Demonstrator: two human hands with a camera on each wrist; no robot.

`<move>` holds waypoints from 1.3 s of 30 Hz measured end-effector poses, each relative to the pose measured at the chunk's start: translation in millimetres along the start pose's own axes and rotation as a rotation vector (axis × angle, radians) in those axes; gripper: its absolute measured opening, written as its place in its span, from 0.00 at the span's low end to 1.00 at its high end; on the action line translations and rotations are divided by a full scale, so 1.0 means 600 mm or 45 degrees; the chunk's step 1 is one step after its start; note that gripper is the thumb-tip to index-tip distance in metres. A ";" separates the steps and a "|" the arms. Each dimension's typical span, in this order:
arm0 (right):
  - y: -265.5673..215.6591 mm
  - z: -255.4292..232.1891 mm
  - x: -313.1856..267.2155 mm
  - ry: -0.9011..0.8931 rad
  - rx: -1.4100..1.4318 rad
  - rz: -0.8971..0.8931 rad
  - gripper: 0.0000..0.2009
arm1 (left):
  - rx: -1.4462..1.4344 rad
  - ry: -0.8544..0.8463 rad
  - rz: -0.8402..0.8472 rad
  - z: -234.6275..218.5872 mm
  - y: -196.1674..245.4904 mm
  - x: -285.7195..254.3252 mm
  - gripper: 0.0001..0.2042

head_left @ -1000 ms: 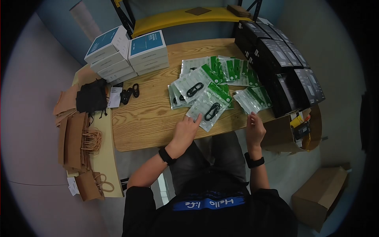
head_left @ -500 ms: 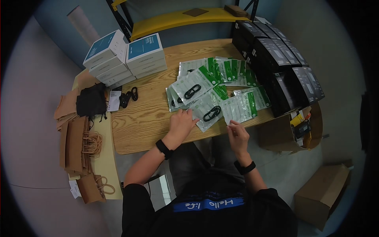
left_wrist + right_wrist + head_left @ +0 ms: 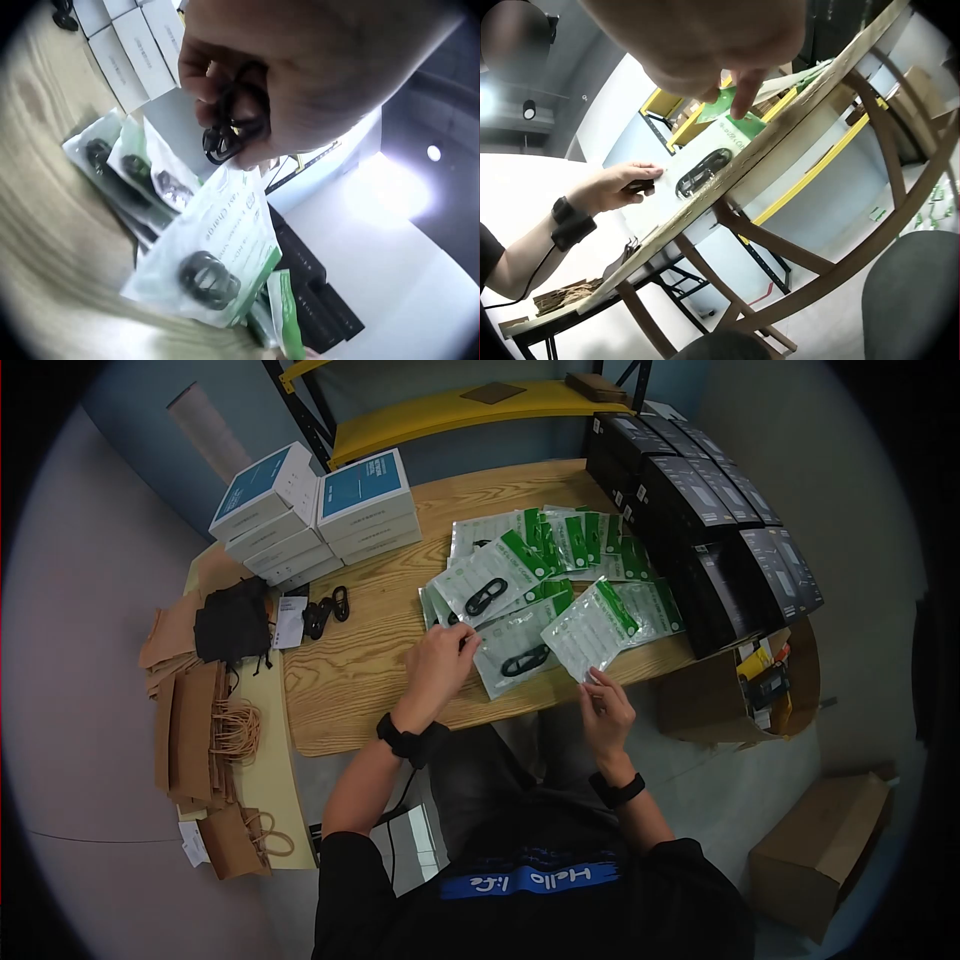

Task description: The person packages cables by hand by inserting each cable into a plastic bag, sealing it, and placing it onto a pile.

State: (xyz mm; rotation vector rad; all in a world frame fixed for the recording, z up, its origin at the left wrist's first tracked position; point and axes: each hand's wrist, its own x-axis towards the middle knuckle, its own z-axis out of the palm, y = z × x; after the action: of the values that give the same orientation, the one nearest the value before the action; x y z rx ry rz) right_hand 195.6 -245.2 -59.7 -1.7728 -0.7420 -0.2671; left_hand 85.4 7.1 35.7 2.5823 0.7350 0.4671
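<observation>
In the left wrist view my left hand (image 3: 300, 82) holds a coiled black cable (image 3: 225, 139) between its curled fingers and thumb. It hovers at the near left edge of the spread of bags in the head view. My right hand (image 3: 608, 715) pinches the lower edge of a clear zip bag (image 3: 590, 630) with a green header, and no dark coil shows inside that bag. Just left of it lies a bag with a black cable in it (image 3: 512, 650). Another cable-filled bag (image 3: 490, 585) rests on the pile behind.
White-and-blue boxes (image 3: 365, 510) stand at the table's back left, black boxes (image 3: 700, 520) along its right. Loose black cables (image 3: 318, 615) and a dark pouch (image 3: 232, 618) lie left. Paper bags (image 3: 190, 730) cover the side table. An open carton (image 3: 785, 690) stands below right.
My right hand has drawn a bag leftward from the right-hand pile, and the bag has turned. The left hand has moved left and up, off the near cable bag, which has shifted slightly.
</observation>
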 end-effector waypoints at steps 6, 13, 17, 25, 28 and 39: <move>0.000 -0.009 0.002 0.124 -0.020 -0.121 0.05 | -0.340 0.038 -0.178 -0.033 -0.061 0.122 0.14; -0.030 -0.007 -0.007 0.087 -0.158 -0.372 0.07 | 0.036 0.287 -0.108 -0.012 -0.112 0.203 0.19; -0.069 0.010 -0.017 -0.162 -0.322 -0.716 0.07 | 0.108 0.399 -0.146 -0.043 -0.100 0.136 0.19; -0.131 0.123 -0.052 -0.718 0.284 -0.397 0.08 | -0.682 0.127 -0.041 -0.004 -0.048 -0.073 0.09; -0.135 0.126 -0.050 -0.829 0.805 0.551 0.15 | -0.652 -0.018 -0.029 0.021 -0.059 -0.120 0.10; -0.036 0.094 -0.023 -0.551 1.047 1.003 0.12 | -0.299 -0.043 0.289 0.048 -0.048 -0.102 0.31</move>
State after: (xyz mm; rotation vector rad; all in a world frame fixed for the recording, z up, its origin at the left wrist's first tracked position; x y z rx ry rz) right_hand 161.7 -194.2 -69.3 -1.1877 -0.3052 0.8597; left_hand 36.5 -13.2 -14.8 2.4527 0.3523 0.5420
